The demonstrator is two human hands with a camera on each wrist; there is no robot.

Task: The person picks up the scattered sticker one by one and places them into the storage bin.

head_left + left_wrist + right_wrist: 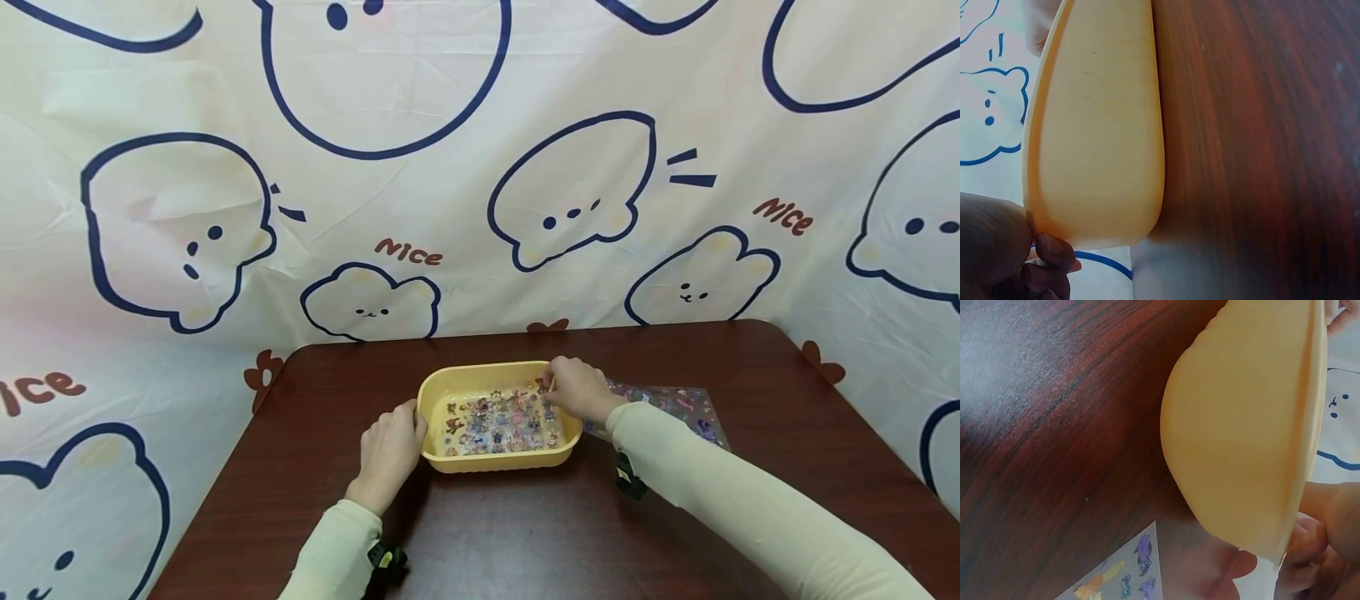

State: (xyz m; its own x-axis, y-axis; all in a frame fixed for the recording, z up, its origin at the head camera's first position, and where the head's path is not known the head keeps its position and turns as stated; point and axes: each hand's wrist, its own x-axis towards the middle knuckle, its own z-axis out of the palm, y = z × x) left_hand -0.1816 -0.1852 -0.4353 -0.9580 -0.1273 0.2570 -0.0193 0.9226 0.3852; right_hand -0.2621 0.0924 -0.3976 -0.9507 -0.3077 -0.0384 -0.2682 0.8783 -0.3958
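Observation:
A yellow plastic tub [491, 462] stands on the brown table. My left hand [390, 450] grips its left end, with curled fingers [1054, 252] at the rim in the left wrist view. Inside lies a clear sticker sheet [510, 425] printed with small cartoon figures. My right hand [581, 390] reaches over the tub's back right corner, and its bent fingers pinch the sheet near its upper right corner. In the right wrist view those fingers are partly hidden behind the rim.
A second sticker sheet [686, 408] with purple figures lies on the table [510, 533] right of the tub, partly under my right forearm. Behind the table hangs a pale cloth [465, 200] with blue cartoon outlines. Each wrist wears a black camera strap.

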